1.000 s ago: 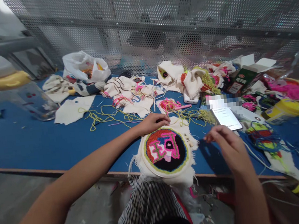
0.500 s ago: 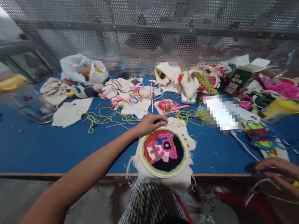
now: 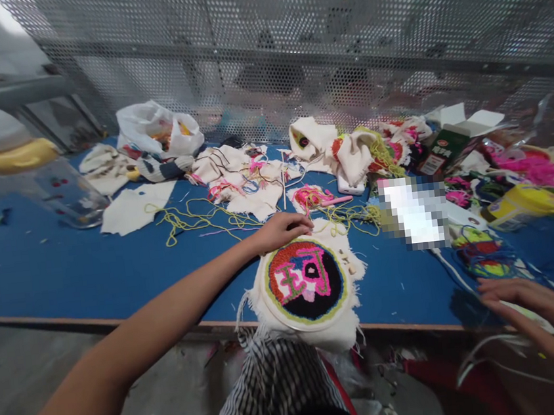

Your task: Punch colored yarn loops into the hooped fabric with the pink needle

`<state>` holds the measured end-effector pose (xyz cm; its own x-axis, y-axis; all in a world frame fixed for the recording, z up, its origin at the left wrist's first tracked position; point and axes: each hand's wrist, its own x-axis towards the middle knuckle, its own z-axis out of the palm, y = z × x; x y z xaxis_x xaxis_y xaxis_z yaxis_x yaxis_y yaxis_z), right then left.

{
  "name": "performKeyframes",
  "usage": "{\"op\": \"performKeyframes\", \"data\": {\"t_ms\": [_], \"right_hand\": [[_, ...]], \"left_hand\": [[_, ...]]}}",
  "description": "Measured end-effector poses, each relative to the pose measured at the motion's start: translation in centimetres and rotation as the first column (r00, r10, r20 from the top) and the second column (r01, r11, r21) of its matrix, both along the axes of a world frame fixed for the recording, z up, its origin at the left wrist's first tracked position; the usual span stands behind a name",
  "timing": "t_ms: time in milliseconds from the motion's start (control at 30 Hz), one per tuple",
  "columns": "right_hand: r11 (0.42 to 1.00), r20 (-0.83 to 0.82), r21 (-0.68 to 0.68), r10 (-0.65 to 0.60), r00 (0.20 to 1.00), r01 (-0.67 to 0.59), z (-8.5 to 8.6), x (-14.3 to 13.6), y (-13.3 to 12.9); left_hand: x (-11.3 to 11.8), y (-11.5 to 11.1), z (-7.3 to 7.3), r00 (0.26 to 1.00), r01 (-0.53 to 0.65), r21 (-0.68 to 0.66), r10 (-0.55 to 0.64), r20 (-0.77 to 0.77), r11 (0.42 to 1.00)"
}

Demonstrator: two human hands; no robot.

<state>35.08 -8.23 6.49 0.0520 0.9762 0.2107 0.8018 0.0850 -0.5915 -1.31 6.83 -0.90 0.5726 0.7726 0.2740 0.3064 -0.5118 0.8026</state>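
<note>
A round embroidery hoop (image 3: 306, 281) with cream fringed cloth lies at the front edge of the blue table, showing pink, green, red and black yarn work. My left hand (image 3: 284, 230) rests on the hoop's top edge and the cloth, fingers bent and close together; what is under them, if anything, is hidden. At the lower right, my right hand (image 3: 540, 315) hovers by the table's edge with fingers stretched forward, near a white cable (image 3: 455, 274). The tips are a little blurred.
Yellow-green yarn (image 3: 194, 221) trails behind the hoop. Further back are a white plastic bag (image 3: 152, 128), cream cloth pieces (image 3: 238, 175) and a green box (image 3: 442, 150). On the right lie a yellow tub (image 3: 524, 204) and blue yarn (image 3: 487, 255). A clear cup (image 3: 68, 196) stands left.
My right hand has moved slightly up and further over the table's edge. My left hand stays on the hoop. The whole view has shifted a little.
</note>
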Motion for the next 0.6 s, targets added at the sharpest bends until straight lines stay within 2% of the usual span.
{"op": "performKeyframes", "data": {"t_ms": [133,233,333,467,600], "right_hand": [[1.000,0.032,0.013,0.018,0.999,-0.018,0.3,-1.3,0.4],[0.985,0.115,0.089,0.138,0.984,-0.148,0.2,-1.9,0.9],[0.963,0.205,0.110,0.221,0.953,-0.247,-0.1,-3.0,1.4],[0.928,0.163,0.127,0.328,0.931,-0.349,-1.2,-6.6,2.2],[0.867,0.095,0.029,0.492,0.865,-0.497,-2.4,-11.7,2.9]], "left_hand": [[0.0,0.0,0.0,1.000,-0.001,0.000,0.001,-0.001,1.000],[0.0,0.1,0.0,1.000,0.000,0.002,0.000,0.001,1.000],[0.0,0.1,-0.1,1.000,0.000,0.003,0.000,0.000,1.000],[0.0,0.0,0.0,1.000,-0.005,0.005,0.005,-0.008,1.000],[0.0,-0.1,0.2,1.000,-0.003,-0.009,0.003,-0.003,1.000]]}}
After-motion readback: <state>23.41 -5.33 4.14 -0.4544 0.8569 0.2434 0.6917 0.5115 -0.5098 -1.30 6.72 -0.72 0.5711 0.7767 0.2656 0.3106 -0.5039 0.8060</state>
